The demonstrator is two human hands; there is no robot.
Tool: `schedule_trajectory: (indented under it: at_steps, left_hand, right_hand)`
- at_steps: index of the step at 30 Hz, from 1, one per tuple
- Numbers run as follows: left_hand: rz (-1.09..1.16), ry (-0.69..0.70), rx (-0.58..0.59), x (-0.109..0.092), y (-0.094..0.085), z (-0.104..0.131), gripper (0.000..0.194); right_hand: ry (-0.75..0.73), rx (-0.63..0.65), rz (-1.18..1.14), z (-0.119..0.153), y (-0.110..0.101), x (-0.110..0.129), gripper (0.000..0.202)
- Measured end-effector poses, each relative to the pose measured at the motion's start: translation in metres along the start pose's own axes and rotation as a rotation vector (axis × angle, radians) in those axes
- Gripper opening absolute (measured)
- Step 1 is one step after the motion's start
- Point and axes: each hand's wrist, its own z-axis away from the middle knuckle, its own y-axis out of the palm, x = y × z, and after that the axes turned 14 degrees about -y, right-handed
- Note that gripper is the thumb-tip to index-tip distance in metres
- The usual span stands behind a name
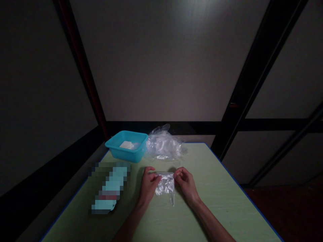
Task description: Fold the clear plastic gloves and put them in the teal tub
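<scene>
A small clear plastic bag [165, 185] is stretched between my two hands, just over the table. My left hand [149, 184] pinches its top left corner between thumb and fingers. The top right corner is pinched by my right hand [186, 183]. The bag's top edge runs straight across between the hands, and its lower part hangs crinkled, with a narrow strip trailing at the right. Whether anything lies inside the bag I cannot tell.
At the back left of the green table [222, 201] stands a blue plastic basket [126, 153] with white items [127, 145] in it. Beside it lies a heap of clear plastic bags [164, 145]. A blurred-out light teal object [112, 186] lies at the left. A wall panel [164, 67] rises behind.
</scene>
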Motion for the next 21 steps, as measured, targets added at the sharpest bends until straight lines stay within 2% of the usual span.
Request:
schedule_trajectory:
  at_steps: [4, 9, 15, 21]
  left_hand:
    - [0.022, 0.046, -0.016, -0.008, 0.005, 0.007, 0.028]
    - [0.002, 0.032, -0.019, -0.013, 0.002, 0.006, 0.014]
    - [-0.027, -0.014, -0.007, -0.011, -0.002, 0.002, 0.018]
    - [-0.059, -0.019, -0.018, -0.011, -0.004, 0.003, 0.015]
  right_hand:
    - [0.020, 0.013, 0.016, 0.001, 0.002, 0.007, 0.017]
    - [0.055, 0.000, 0.040, 0.001, 0.002, 0.011, 0.014]
    - [0.067, 0.000, 0.061, 0.001, 0.000, 0.015, 0.017]
    - [0.047, 0.019, 0.067, -0.001, -0.002, 0.016, 0.017]
